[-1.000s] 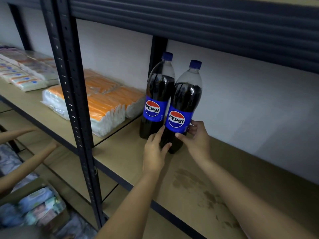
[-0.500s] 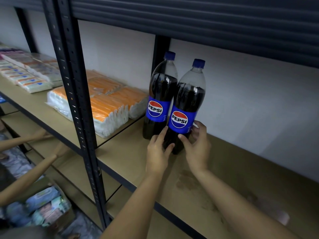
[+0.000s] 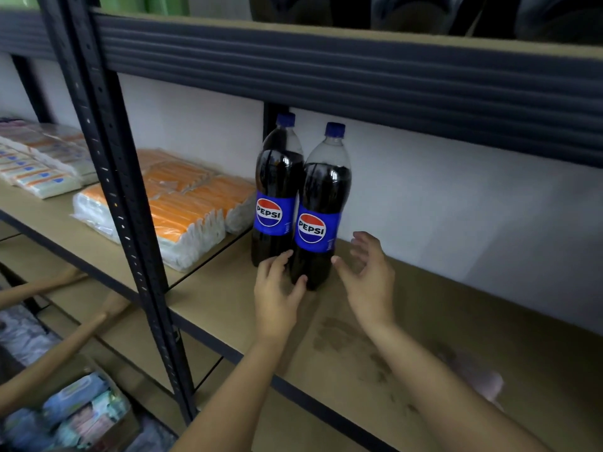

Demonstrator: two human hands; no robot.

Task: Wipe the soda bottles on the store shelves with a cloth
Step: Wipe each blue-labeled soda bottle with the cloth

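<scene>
Dark cola bottles, blue caps and labels, upright between loose, spread hands.

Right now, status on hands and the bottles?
Left hand open, fingertips on the near bottle. Right hand open, just clear of it. Both bottles upright, touching, far bottle behind-left. No cloth in either grip; shelf ahead stained.
</scene>
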